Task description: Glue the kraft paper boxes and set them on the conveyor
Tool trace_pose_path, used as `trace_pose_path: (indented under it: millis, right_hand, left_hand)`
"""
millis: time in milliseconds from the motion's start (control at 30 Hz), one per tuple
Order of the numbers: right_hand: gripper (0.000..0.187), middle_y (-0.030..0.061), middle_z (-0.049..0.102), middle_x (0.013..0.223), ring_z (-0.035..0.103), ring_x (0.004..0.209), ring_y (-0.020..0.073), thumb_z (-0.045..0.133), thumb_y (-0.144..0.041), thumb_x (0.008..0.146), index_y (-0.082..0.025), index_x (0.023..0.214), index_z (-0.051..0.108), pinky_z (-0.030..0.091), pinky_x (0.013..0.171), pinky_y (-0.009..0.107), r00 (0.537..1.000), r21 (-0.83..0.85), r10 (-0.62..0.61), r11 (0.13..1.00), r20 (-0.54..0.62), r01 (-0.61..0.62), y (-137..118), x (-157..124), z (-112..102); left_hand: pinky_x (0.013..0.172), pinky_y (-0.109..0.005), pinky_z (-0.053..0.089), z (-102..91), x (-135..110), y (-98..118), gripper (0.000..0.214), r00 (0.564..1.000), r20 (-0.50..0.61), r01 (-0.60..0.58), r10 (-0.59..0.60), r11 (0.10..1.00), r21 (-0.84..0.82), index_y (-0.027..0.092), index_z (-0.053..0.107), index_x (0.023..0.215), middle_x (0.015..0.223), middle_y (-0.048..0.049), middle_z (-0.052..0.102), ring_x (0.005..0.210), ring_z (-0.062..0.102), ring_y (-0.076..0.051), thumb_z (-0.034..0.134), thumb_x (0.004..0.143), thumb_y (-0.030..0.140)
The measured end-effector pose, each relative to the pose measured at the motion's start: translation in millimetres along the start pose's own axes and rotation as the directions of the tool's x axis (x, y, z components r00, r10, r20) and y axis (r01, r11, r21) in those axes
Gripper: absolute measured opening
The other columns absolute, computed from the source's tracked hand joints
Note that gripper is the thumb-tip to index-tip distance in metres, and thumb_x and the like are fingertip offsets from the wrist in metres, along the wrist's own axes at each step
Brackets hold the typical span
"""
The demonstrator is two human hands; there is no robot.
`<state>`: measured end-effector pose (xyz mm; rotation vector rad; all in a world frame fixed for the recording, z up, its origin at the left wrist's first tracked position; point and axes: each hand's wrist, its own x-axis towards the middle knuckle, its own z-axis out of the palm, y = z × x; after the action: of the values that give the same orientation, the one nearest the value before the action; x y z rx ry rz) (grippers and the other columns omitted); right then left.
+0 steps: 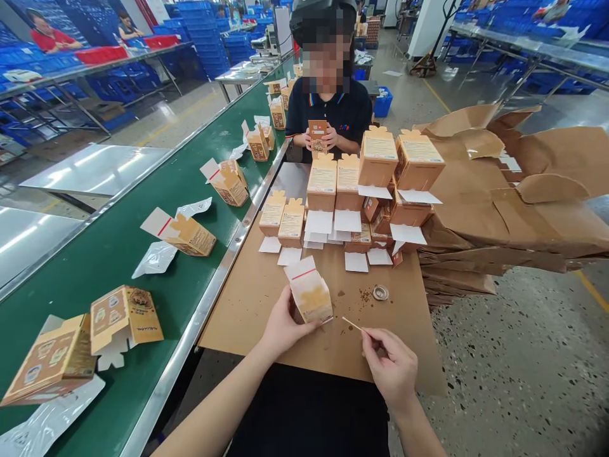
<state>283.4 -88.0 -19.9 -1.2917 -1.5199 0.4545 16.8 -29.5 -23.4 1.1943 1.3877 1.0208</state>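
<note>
My left hand (285,324) grips a small brown carton (311,295) by its side, thumb along the lower edge. The carton's white flap with a red strip points up and away from me. Pinched in my right hand (392,362) is a thin cotton swab (351,323), its pale tip just right of the carton and apart from it. Beyond the swab, a small round metal-and-glass dish (380,292) sits on the brown cardboard sheet (257,317), beside scattered dark specks and wet-looking spots.
Stacked cartons (321,184) with open flaps stand at the table's far side. A co-worker (328,95) behind them holds a carton. On the left, a green conveyor belt (190,298) carries open cartons and silvery pouches (157,258). Flattened cardboard (499,190) is piled right.
</note>
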Motion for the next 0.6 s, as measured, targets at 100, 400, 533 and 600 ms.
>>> trace_pose_path:
  millis: [100, 400, 533, 600]
  right_hand:
    - [0.022, 0.0023, 0.082, 0.077, 0.071, 0.053, 0.0145, 0.076, -0.027, 0.114, -0.025, 0.094, 0.087, 0.062, 0.054, 0.024, 0.999, -0.004, 0.027, 1.0, -0.044, -0.027, -1, -4, -14]
    - [0.037, 0.0048, 0.082, 0.073, 0.07, 0.048, 0.0156, 0.081, -0.049, 0.113, -0.023, 0.089, 0.09, 0.063, 0.051, 0.026, 0.997, 0.087, 0.083, 0.993, -0.004, -0.082, -3, -1, -3]
    - [0.042, 0.0069, 0.08, 0.07, 0.073, 0.051, 0.0191, 0.091, -0.058, 0.106, -0.02, 0.088, 0.091, 0.067, 0.053, 0.03, 0.98, 0.162, 0.197, 0.968, -0.021, -0.191, 0, -5, -6]
    - [0.048, 0.0078, 0.079, 0.068, 0.074, 0.053, 0.0208, 0.095, -0.065, 0.101, -0.019, 0.088, 0.092, 0.069, 0.055, 0.032, 0.961, 0.167, 0.275, 0.949, -0.021, -0.268, 1, -6, -10]
  left_hand:
    - [0.102, -0.055, 0.072, 4.6, -10, -11, 0.063, 0.999, -0.003, -0.042, 0.044, 0.982, 0.185, 0.031, 0.078, 0.129, 0.13, -0.0116, 0.089, 0.124, 0.086, -0.042, 0.102, 0.07, 0.033]
    - [0.108, -0.056, 0.071, 7.1, -19, -13, 0.07, 0.99, -0.053, -0.12, 0.133, 0.973, 0.197, 0.03, 0.079, 0.137, 0.132, -0.0123, 0.09, 0.123, 0.086, -0.042, 0.099, 0.07, 0.025]
    - [0.109, -0.063, 0.072, -49.5, -52, -27, 0.062, 0.927, -0.37, 0.009, 0.059, 0.984, 0.178, 0.026, 0.082, 0.121, 0.119, -0.0129, 0.092, 0.114, 0.088, -0.042, 0.106, 0.065, 0.041]
    - [0.111, -0.07, 0.071, -92.5, -74, -35, 0.057, 0.827, -0.561, 0.077, 0.026, 0.984, 0.159, 0.026, 0.082, 0.111, 0.115, -0.0131, 0.092, 0.113, 0.089, -0.044, 0.107, 0.065, 0.049]
